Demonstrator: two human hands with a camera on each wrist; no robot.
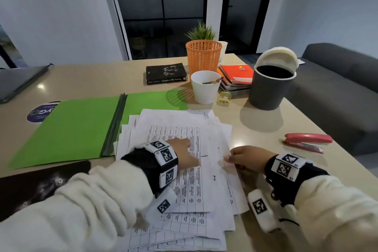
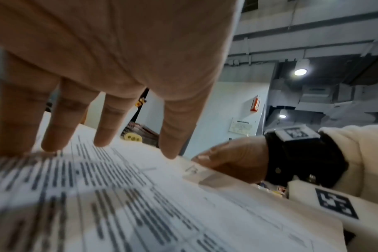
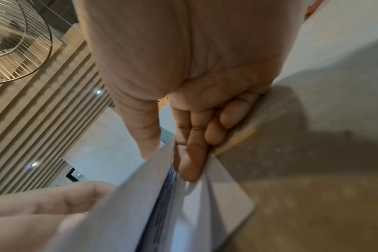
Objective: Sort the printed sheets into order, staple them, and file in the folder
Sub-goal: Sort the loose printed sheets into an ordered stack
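Smooth beige tabletop [image 1: 255, 129]: left hand [image 1: 184, 152] flat on printed sheets [image 1: 184, 180]; right hand [image 1: 248, 158] fingers [image 3: 192, 153] pinch one.

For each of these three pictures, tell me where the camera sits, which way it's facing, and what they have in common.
Head: worn on the head, facing forward and down at the table; shows both sleeves, left hand and right hand.
Left wrist: looks along straight fingers resting on the printed sheets; right hand beyond.
Right wrist: looks along the right hand pinching a sheet edge.
Shared: all three show the printed sheets.
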